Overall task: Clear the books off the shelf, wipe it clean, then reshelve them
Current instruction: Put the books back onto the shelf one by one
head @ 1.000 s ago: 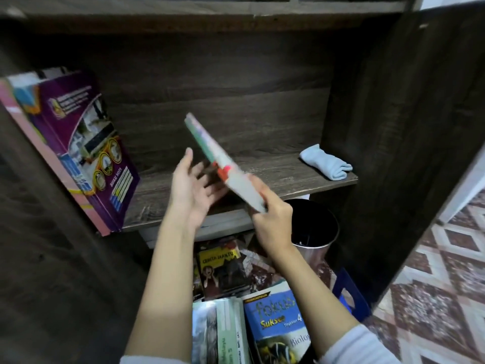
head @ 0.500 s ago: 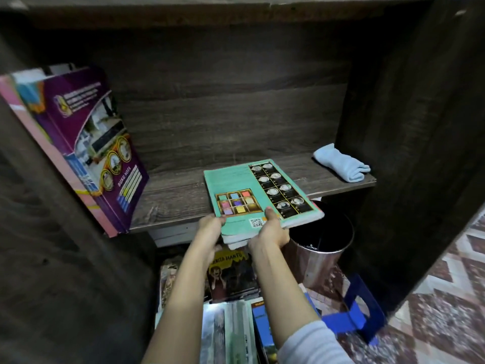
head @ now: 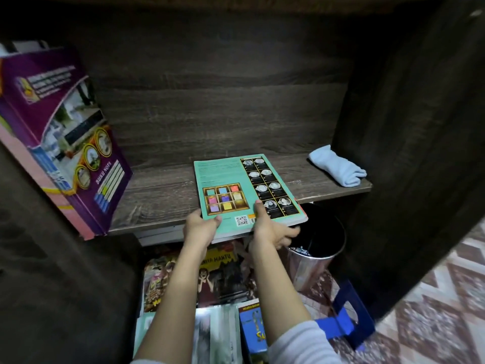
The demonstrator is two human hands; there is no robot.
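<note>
Head view, looking down into a dark wooden bookcase: left hand (head: 200, 228) and right hand (head: 267, 227) both grip the near edge of a teal book (head: 244, 190), each with the thumb pressed on the cover and the fingers curled beneath; the book lies flat, back cover up, its far part resting on the shelf (head: 162, 198) and its near edge overhanging the front lip; it sits about mid-shelf, slightly turned to the right. At the left end, a purple book (head: 63, 137) leans against the side wall, with other volumes behind it; at the right end, a folded light-blue cloth (head: 337, 166) lies well apart from the teal book. Below the hands, a spread of books on the floor (head: 220, 282) awaits return; a metal bin (head: 315, 245) stands just right of them, and a blue bookend (head: 346, 319) lies nearer the patterned floor. The step in hand appears to be reshelving. To do it well: push the teal book fully onto the board so nothing overhangs, or tip it upright on its lower edge and slide it left until it rests against the purple book; keep both thumbs firm until the weight is borne by the shelf; the cloth is best removed before the row reaches the right end.
</note>
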